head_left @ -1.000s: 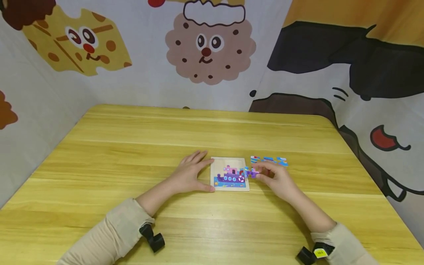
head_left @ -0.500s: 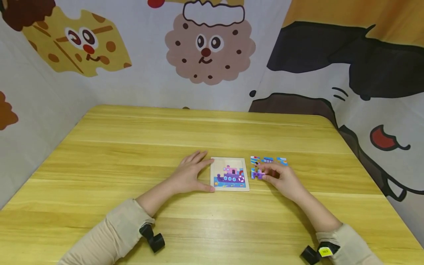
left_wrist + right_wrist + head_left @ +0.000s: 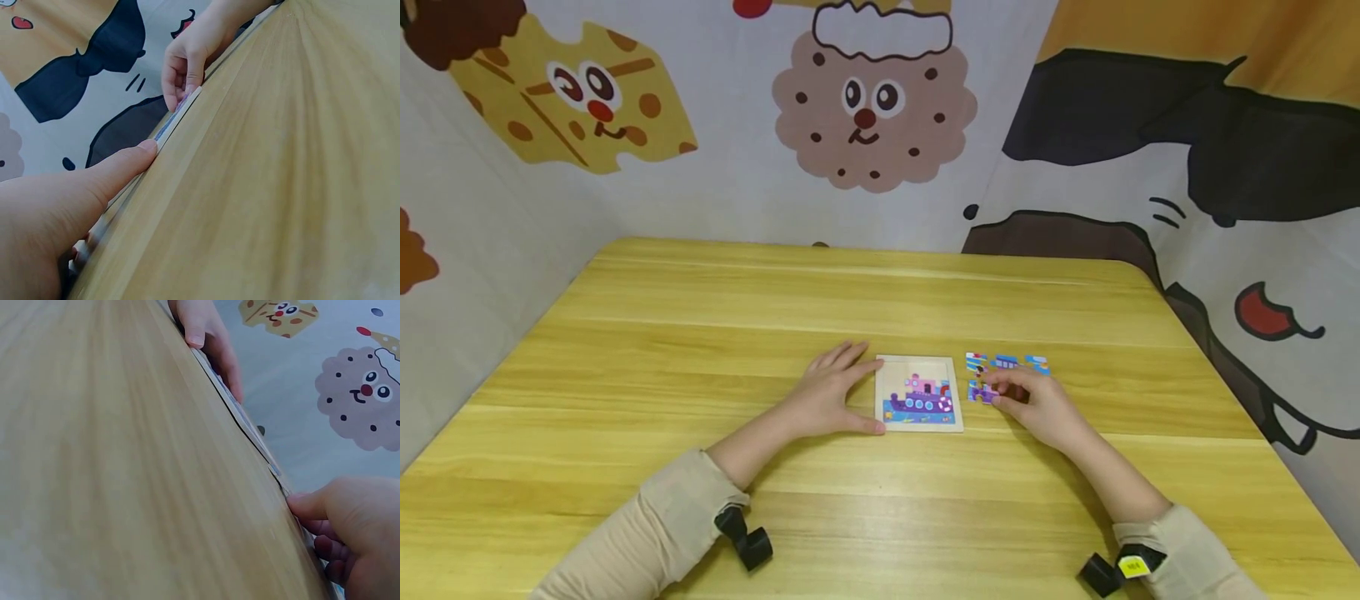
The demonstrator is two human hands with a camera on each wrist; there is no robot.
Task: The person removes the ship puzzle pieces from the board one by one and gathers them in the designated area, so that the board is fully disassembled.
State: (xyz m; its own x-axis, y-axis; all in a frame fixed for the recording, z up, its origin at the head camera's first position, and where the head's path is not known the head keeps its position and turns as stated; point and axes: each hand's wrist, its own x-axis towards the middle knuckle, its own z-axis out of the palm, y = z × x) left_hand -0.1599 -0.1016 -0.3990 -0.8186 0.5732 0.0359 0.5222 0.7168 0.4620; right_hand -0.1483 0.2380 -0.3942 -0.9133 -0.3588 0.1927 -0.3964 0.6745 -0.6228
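Observation:
A square wooden puzzle board (image 3: pixel 919 429) lies flat on the table, its lower part filled with a purple and pink ship picture and its upper part bare wood. My left hand (image 3: pixel 829 400) spreads at its left side, thumb and index finger touching the left corners. Right of the board, my right hand (image 3: pixel 1033 408) pinches the right edge of a purple and blue puzzle piece (image 3: pixel 976 392) between thumb and curled fingers. That piece appears to lie low at the tabletop. The fingers hide part of it. The left wrist view also shows purple under the right hand's fingertips (image 3: pixel 187 90).
Several loose puzzle pieces lie behind the right hand, among them a striped one (image 3: pixel 976 362), one with windows (image 3: pixel 1006 362) and a blue one (image 3: pixel 1037 363). The wooden table (image 3: pixel 737 292) meets a cartoon-printed curtain (image 3: pixel 722 192) at the back.
The right hand has drawn the purple piece rightward, away from the board's right edge, and lowered it beside the loose pieces. Over the last half second it barely moves. The left hand stays put.

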